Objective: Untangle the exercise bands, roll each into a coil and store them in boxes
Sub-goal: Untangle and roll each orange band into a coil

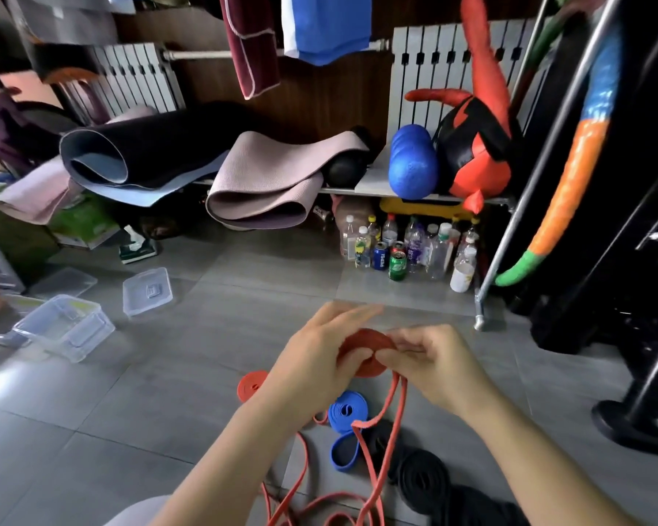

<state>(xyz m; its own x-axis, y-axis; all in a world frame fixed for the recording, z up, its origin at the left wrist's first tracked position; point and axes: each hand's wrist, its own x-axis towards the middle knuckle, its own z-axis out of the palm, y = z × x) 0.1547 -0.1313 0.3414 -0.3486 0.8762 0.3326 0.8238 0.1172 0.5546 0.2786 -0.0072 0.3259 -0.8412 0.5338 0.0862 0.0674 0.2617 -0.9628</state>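
The task stood partway done. At lower center of the frame the left hand (pixel 320 351) held a half-wound red band (pixel 369 345) with its thumb against the coil and its fingers reaching over the top, blurred, while the right hand (pixel 434 366) pinched the coil's outer turn between thumb and curled fingers. The unwound length of that band hung down from the hands and trailed in loose loops on the floor (pixel 190 336) toward the bottom edge, so most of its rolling was left. Just below and left of the hands lay 1 finished red coil (pixel 249 385) on the tiles, not yet boxed. A blue band (pixel 346 411) below the hands looked partly rolled, with a loop spilling out, and black bands (pixel 422 480) at lower right lay in a slack heap, apparently unsorted. The boxes (pixel 65 328), clear plastic, sat well apart at the left edge, with a loose lid (pixel 147 292) beside them; whether any held a band could not be told. So by my reading, 1 coil was made, 1 was in hand, and the blue, the black and all the storing remained. The room was a cluttered gym store: grey floor tiles, rolled mats (pixel 266 184) on a low shelf across the middle, a blue foam roller (pixel 411 165), bottles and cans (pixel 407 248) beneath it, and radiators (pixel 453 70) behind.
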